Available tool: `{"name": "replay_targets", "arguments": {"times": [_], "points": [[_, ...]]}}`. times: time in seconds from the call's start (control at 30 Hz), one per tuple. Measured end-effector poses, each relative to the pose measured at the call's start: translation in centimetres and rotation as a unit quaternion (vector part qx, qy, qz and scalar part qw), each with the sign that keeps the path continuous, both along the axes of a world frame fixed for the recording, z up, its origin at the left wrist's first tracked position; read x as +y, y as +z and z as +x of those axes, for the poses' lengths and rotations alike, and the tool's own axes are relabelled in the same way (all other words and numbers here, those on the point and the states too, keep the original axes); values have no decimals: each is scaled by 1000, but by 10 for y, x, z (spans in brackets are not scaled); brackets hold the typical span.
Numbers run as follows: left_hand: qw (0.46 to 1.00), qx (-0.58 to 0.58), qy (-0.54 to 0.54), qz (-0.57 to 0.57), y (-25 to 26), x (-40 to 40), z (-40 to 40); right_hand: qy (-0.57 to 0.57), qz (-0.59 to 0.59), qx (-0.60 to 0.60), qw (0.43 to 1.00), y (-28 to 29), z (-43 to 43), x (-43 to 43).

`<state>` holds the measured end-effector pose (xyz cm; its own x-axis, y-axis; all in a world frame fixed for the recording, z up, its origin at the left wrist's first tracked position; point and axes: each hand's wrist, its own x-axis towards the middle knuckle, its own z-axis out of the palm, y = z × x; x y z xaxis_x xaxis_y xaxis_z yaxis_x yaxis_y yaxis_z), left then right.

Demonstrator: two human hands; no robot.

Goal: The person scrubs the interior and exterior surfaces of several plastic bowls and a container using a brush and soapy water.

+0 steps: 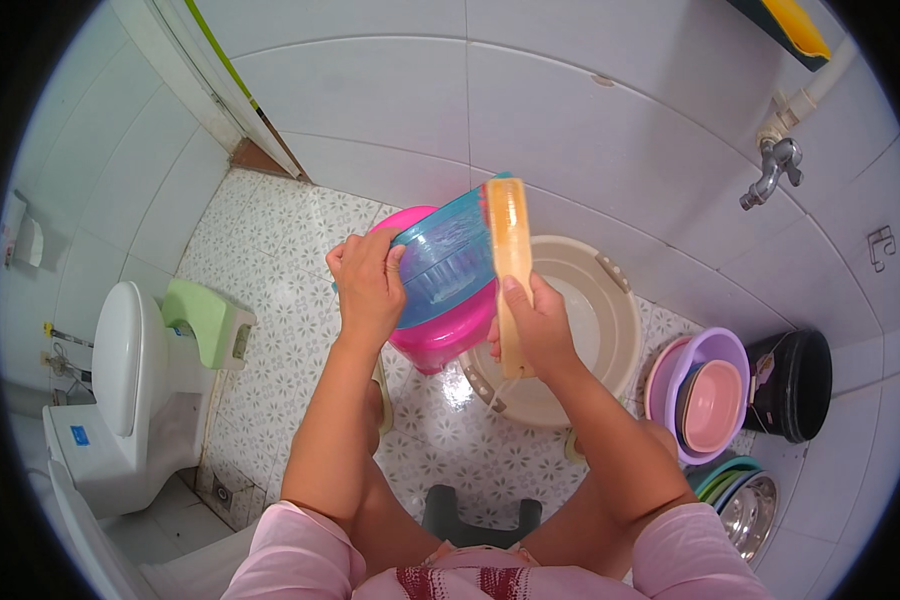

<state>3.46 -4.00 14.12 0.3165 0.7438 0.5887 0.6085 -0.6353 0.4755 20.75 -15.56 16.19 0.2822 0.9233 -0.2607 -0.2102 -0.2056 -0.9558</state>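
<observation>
My left hand point(370, 281) grips the near left rim of a translucent blue plastic basin point(450, 255), which is tilted on its side and wet with streaks of water or suds. In my right hand point(536, 322) is a wooden-handled scrubbing brush point(508, 232); its reddish bristles face the far right end of the blue basin. Beneath the blue basin stands a bright pink plastic tub or stool point(450, 341), mostly covered. To its right a large beige plastic washtub point(607, 330) rests on the floor, its inside partly hidden by my right hand.
A white toilet point(120, 360) and a green-and-white step stool point(206, 322) stand left. Stacked purple basins point(731, 349), a black bucket point(806, 386) and metal and green bowls point(750, 514) line the right wall below a metal tap point(776, 169). A dark stool point(480, 529) is under me.
</observation>
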Motion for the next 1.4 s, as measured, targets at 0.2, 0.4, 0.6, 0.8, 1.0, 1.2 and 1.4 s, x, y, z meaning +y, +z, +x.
{"name": "replay_targets", "arguments": {"times": [0.2,0.4,0.6,0.8,1.0,1.2,1.4], "points": [[999,27,48,-2,1,-1,2,-17,-2,67,998,-13,-2,-1],[994,-4,102,-47,2,-2,-2,-6,-19,142,990,-14,1,9],[993,-95,43,-51,-2,4,-4,29,-14,112,993,-16,4,13],[991,-77,63,-88,-3,4,-6,136,-55,-49,988,-11,-26,-6],[991,-41,70,-106,-5,4,-6,89,-31,-144,985,-10,-28,-9],[990,-50,64,-118,-4,3,-5,38,-28,-83,995,-9,5,3],[989,-57,64,-117,-5,3,-6,89,-41,-64,993,3,-11,-5]]}}
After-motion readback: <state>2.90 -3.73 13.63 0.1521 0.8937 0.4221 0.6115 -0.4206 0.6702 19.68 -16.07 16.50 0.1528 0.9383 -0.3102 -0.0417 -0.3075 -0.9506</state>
